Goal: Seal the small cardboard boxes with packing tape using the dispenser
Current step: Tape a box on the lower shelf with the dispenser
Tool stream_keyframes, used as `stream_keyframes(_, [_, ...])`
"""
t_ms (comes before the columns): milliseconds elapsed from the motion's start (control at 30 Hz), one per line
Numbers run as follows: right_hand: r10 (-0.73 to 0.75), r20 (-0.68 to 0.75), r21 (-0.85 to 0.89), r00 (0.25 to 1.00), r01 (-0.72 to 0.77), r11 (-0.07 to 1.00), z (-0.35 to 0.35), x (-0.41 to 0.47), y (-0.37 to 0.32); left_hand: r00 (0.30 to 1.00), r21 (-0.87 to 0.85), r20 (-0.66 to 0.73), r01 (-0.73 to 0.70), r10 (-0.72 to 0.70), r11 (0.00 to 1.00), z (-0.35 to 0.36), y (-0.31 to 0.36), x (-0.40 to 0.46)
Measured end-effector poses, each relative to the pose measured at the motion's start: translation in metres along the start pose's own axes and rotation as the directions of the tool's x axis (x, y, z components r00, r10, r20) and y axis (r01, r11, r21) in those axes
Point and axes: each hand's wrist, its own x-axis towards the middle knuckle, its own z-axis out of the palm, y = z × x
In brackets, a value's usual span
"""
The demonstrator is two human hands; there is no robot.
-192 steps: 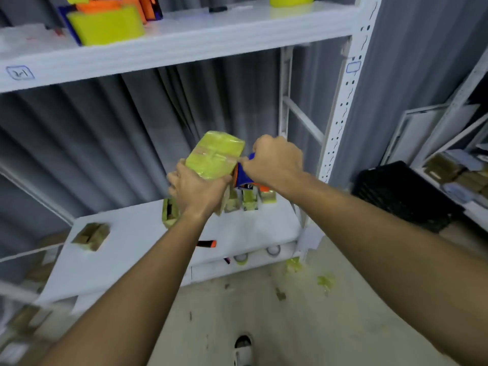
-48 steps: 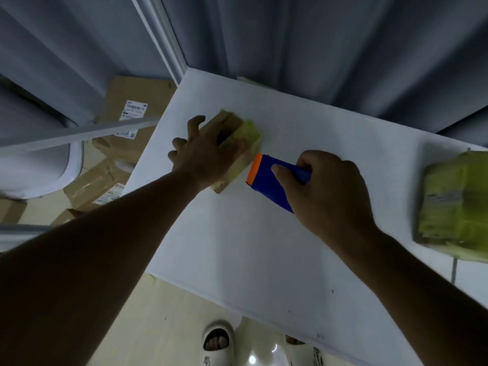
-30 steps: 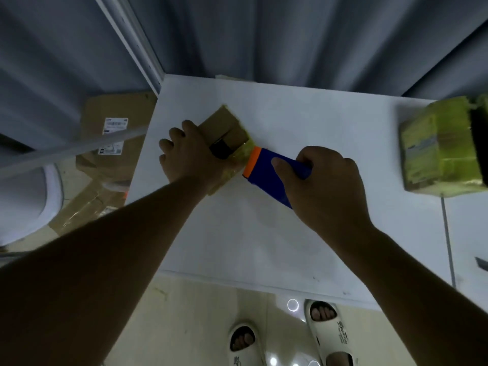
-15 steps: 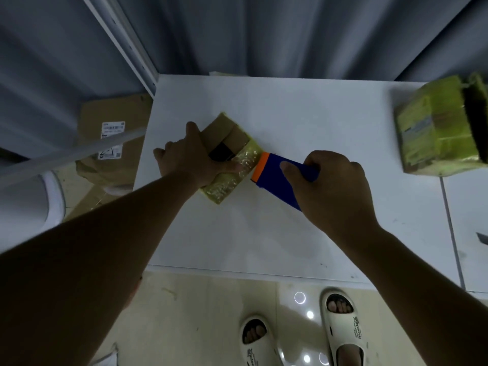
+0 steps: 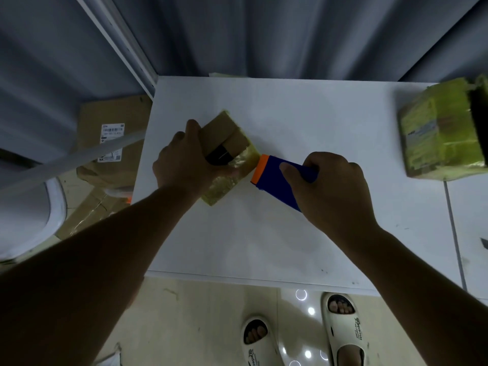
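A small brown cardboard box [image 5: 224,129] lies on the white table [image 5: 290,233], left of middle. Its top flaps are parted over a dark gap. Yellowish tape [image 5: 232,170] covers its near right end. My left hand [image 5: 184,162] grips the box from the left, thumb on the taped edge. My right hand [image 5: 335,186] grips a blue tape dispenser [image 5: 274,178] with an orange front edge. That orange edge touches the box's right end.
A box wrapped in yellow tape [image 5: 441,133] stands at the table's right side. Flattened cardboard cartons with labels [image 5: 111,143] lie on the floor to the left, beside a white curved object [image 5: 39,217]. Grey curtain hangs behind. My sandalled feet [image 5: 340,331] are below the table's near edge.
The tape strip has been drawn further over the box's near end. The dispenser has stayed against the box's right end, and my left hand has kept its hold.
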Motion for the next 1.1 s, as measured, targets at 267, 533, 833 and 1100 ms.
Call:
stream_keyframes(267, [0.010, 0.000, 0.044, 1.000, -0.010, 0.999, 0.009, 0.002, -0.009, 0.975, -0.252, 0.203, 0.139, -0.088, 0.958, -0.019, -0.019, 0.031])
stream_keyframes(533, [0.005, -0.024, 0.040, 1.000, -0.004, 0.999, 0.017, 0.000, -0.016, 0.999, -0.070, -0.036, 0.018, -0.020, 0.997, -0.019, -0.023, 0.015])
stream_keyframes(833, [0.036, -0.016, 0.050, 0.999, -0.036, 0.998, 0.016, -0.004, -0.018, 0.984, 0.036, -0.157, -0.080, 0.085, 0.996, -0.022, -0.014, -0.003])
stream_keyframes(1100, [0.031, -0.020, 0.046, 0.999, -0.030, 0.998, 0.015, -0.005, -0.013, 0.940, 0.229, -0.169, -0.256, 0.297, 0.939, -0.012, -0.019, -0.013])
